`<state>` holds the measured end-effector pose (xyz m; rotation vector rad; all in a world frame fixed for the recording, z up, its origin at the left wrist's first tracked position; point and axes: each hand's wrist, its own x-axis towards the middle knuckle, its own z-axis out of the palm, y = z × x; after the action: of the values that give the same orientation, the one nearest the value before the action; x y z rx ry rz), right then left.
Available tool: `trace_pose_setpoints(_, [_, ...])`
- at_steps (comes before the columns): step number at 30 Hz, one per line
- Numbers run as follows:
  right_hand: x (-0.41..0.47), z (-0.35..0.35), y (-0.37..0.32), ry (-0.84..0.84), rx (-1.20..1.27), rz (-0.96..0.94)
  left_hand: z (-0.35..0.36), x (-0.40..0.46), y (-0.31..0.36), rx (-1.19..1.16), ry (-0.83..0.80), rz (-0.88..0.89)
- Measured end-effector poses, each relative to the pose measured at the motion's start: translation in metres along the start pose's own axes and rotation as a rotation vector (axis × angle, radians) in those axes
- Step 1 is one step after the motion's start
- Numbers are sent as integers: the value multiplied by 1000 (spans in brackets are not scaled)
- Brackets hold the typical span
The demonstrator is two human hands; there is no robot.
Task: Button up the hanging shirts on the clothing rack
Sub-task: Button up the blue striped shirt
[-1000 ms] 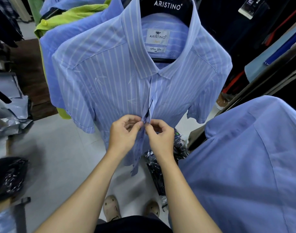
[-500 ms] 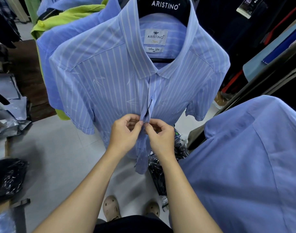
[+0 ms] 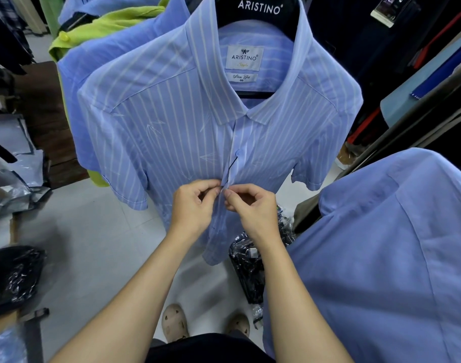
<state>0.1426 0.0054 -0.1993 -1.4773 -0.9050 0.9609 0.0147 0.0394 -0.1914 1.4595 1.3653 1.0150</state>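
Since the earlier frame both hands have edged slightly up the placket while the shirt's loose lower front has settled to hang straighter. At the bottom of the frame, two pale perforated clogs point(image 3: 174, 323) stand on the light floor point(image 3: 93, 244), bare forearms reaching up from them to mid-frame. There the left hand point(image 3: 192, 208) pinches the left edge of the placket between thumb and curled forefinger, and the right hand point(image 3: 250, 209) pinches the facing edge the same way, fingertips almost touching. They work on the striped blue shirt point(image 3: 171, 132), which hangs at centre on a black hanger point(image 3: 259, 11) printed ARISTINO; one button point(image 3: 237, 153) above the hands is fastened, with a small gap below it. A plain blue shirt point(image 3: 381, 258) fills the lower right, black plastic-wrapped packets point(image 3: 246, 265) lying on the floor beside it. Behind the striped shirt, at upper left, hang another blue shirt point(image 3: 98, 61) and a lime-green garment point(image 3: 108, 24).
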Motion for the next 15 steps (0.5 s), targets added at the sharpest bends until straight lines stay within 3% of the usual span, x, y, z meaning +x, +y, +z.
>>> trace_pose_setpoints(5, [-1, 7, 4, 71, -47, -21, 3, -5, 14, 226, 5, 107])
trace_pose_setpoints(9, [-1, 7, 1, 78, -126, -68, 3, -9, 26, 136, 5, -9])
trace_pose_setpoints(15, [-3, 4, 0, 70, -208, -145, -1, -2, 29, 189, 13, 26])
